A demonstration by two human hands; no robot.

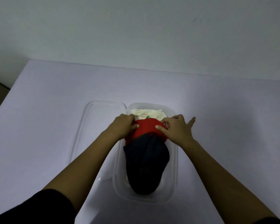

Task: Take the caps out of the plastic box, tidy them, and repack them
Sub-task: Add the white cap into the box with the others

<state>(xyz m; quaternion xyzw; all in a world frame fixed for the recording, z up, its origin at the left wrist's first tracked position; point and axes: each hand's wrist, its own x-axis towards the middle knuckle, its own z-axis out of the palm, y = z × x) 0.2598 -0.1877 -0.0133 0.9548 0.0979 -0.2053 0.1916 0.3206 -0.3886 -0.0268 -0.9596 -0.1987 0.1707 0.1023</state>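
Gripping red cap (pixel 145 129) w/ left hand (pixel 122 125) fingers curled, right hand (pixel 174 129) pinching its edge, other fingers splayed

- Open stretch of pale table (pixel 233 118) right of and beyond the clear rectangular plastic box (pixel 175 159).
- Left side taken by a flat clear plastic lid (pixel 87 126) just beside the box, crossed by the left forearm.
- Box mouth crowded with dark navy cap (pixel 147 162), red cap (pixel 145 128) and cream cap (pixel 145 113), with left grip (pixel 124 125) and right grip (pixel 176 128) pinching the red cap.
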